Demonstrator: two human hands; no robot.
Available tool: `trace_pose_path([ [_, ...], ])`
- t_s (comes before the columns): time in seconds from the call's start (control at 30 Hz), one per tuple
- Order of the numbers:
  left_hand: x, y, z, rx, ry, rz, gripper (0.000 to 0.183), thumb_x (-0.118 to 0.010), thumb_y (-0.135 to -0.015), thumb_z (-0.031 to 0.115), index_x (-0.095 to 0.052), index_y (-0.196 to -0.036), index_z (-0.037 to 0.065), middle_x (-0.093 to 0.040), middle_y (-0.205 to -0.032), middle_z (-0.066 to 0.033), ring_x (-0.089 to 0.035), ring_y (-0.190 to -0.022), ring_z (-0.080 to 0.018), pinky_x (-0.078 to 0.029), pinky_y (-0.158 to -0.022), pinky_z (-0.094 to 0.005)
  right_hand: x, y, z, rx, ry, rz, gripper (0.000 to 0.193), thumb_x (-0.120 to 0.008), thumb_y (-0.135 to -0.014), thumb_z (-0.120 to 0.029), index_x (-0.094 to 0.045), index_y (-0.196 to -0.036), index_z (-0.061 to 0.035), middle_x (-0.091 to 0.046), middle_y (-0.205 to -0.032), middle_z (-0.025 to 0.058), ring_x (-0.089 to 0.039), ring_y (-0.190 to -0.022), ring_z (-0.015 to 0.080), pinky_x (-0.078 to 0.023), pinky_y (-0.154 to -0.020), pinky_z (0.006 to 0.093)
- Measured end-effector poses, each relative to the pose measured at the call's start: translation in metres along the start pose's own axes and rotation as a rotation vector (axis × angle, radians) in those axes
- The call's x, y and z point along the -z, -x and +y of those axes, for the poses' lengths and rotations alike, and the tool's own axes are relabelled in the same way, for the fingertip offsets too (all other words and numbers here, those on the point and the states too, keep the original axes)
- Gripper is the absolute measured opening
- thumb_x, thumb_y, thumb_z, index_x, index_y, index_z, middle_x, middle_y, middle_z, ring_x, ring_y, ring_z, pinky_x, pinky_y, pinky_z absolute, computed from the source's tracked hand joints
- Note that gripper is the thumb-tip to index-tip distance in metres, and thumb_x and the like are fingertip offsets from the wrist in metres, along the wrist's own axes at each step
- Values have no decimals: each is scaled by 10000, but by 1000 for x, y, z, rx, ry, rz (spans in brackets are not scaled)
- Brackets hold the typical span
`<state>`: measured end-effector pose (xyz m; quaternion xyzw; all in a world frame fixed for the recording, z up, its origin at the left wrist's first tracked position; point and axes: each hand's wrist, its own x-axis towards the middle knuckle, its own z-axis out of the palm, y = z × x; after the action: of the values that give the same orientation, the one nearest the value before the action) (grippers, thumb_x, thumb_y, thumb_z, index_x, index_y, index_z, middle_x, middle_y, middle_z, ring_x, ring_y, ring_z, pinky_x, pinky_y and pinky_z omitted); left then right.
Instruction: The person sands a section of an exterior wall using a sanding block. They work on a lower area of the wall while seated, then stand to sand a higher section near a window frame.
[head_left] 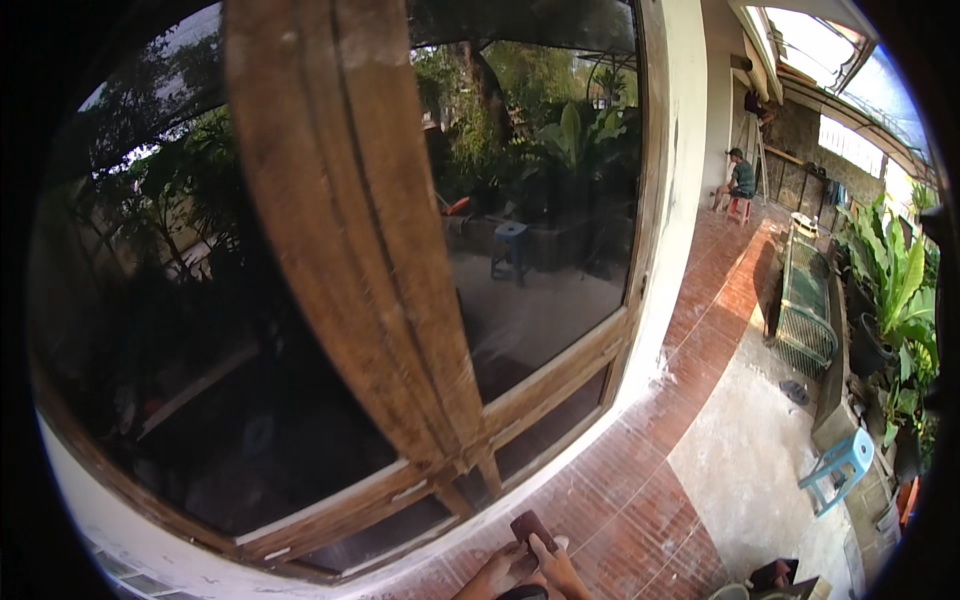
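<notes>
Low in the head view, my two hands are close together in front of the window's lower frame. My right hand [555, 565] is closed, with its thumb laid on a dark reddish-brown piece of sandpaper [533, 527]. My left hand [500, 568] is closed at its lower left side, where another brown part of the sheet shows between the hands. Some fingers are hidden behind the sheet. Beyond my hands stands a wooden window frame [370, 240] with worn brown wood and dark glass panes [540, 230] that reflect plants and a stool.
Red tiles [620, 450] with pale dust run along the white wall. To the right are a blue plastic stool [845, 465], a green mesh rack [805, 300], sandals [795, 392] and potted plants [890, 270]. Far back, a person [740, 175] sits on a red stool [739, 208].
</notes>
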<state>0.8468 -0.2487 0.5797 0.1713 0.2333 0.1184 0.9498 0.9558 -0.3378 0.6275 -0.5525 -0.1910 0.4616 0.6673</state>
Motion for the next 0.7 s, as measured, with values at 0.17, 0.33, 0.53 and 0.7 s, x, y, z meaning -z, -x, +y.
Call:
trace_pose_path([
  [0.17,-64,-125,35,-39,-960,246,296,-557,-990,243,-640,-1127,-6,-699,-995,-138,-683,-953,-249,-533,-879,-367,82,-94,-56,276,397,139,338,-598,-962,-254,-640,-1172,7,-699,-915,162,-652,-867,193,-500,-793,343],
  [0.33,-140,-253,75,-451,-1718,1,375,-574,-972,363,-687,-982,6,-693,-888,-223,-680,-845,-360,-514,-763,-432,216,-164,-129,117,935,66,378,-614,-948,-302,-669,-1108,37,-705,-876,196,-675,-812,193,-508,-738,373],
  [0.53,-334,-428,143,-920,-1859,-265,201,-614,-891,182,-657,-975,4,-672,-1032,-174,-633,-970,-332,-487,-832,-397,370,-184,-124,69,618,315,350,-615,-923,-303,-693,-992,32,-654,-706,176,-657,-707,208,-492,-656,380],
  [0.7,-582,-529,229,-1914,-2097,-32,555,-598,-937,320,-499,-1364,-20,-360,-1514,-229,-307,-1421,-396,-268,-1169,-494,507,-213,-110,-78,696,54,447,-522,-986,-143,-496,-1427,-82,-594,-1330,181,-520,-1281,246,-392,-1078,338],
])
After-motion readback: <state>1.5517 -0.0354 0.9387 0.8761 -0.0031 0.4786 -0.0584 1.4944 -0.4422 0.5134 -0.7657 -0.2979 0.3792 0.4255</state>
